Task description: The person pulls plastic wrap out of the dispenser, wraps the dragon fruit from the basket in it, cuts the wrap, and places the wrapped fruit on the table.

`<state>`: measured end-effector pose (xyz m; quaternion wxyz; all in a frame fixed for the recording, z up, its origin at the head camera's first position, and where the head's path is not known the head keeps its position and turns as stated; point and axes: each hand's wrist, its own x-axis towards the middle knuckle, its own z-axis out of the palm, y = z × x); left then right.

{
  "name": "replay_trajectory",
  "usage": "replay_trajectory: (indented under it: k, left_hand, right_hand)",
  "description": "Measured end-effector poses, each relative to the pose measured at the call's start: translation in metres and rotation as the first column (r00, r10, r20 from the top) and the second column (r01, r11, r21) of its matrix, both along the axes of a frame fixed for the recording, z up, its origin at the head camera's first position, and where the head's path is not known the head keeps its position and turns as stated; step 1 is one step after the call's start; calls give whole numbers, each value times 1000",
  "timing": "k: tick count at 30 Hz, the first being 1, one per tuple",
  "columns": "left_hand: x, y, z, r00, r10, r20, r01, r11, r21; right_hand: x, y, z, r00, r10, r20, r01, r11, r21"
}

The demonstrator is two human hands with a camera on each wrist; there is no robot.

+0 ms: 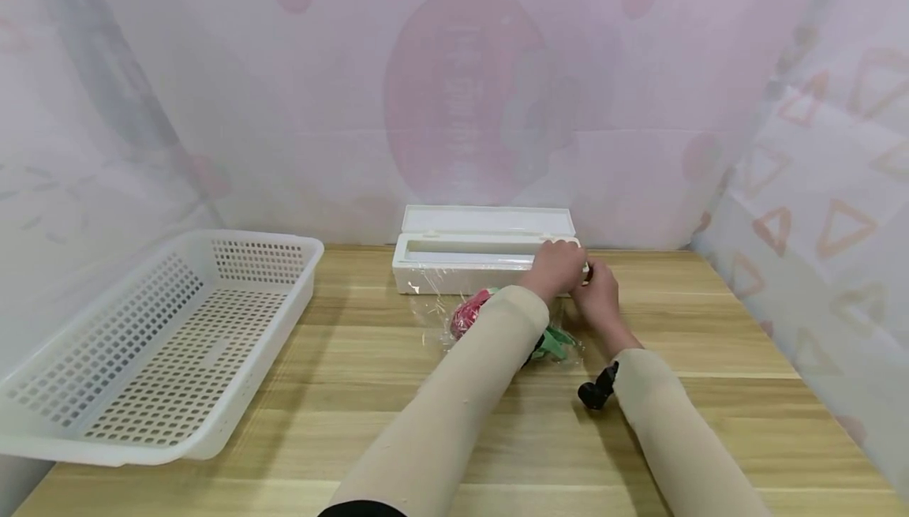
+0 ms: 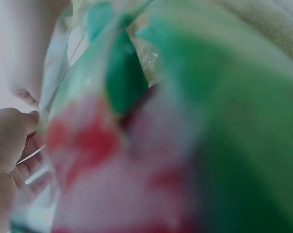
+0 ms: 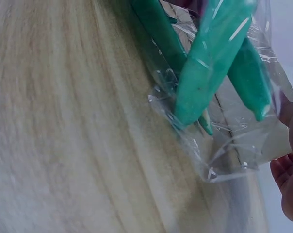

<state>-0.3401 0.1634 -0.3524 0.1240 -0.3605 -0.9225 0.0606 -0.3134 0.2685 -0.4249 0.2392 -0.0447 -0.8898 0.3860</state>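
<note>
A white cling film box [image 1: 461, 274] stands against the back wall with its lid up. Clear film [image 1: 429, 320] hangs over its front and lies across a pink-red item with green, leaf-like parts [image 1: 469, 313]. In the right wrist view, the green parts [image 3: 209, 68] lie under creased film. My left hand [image 1: 557, 268] bends over the right end of the box's front edge, fingertips hidden. Close beside it, my right hand [image 1: 600, 296] grips the box's right end, thumb and fingers curled. The left wrist view is blurred by the red and green item [image 2: 88, 131] close up.
A white perforated plastic basket [image 1: 301, 272] sits at the left of the wooden table [image 1: 355, 422]. Printed cloth walls [image 1: 319, 106] stand behind and at both sides. A black wrist camera [image 1: 596, 391] hangs by my right cuff. My left forearm crosses over the wrapped item.
</note>
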Motion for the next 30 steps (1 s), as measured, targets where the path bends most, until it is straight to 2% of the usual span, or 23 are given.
replay_trajectory:
  k: [10, 20, 25, 30]
  left_hand:
    - [-2, 4, -10, 996, 33, -83, -34, 999, -7]
    - [0, 5, -11, 992, 88, -95, -86, 996, 19]
    - [1, 5, -12, 990, 93, -105, -89, 995, 36]
    - [0, 5, -13, 992, 96, -87, -92, 995, 48]
  right_hand:
    - [0, -1, 0, 1000, -8, 26, 8, 1000, 0]
    - [2, -3, 1, 999, -3, 35, 3, 1000, -6]
    - [2, -3, 1, 1000, -6, 23, 6, 1000, 5]
    - [3, -1, 1, 1000, -6, 31, 6, 1000, -2]
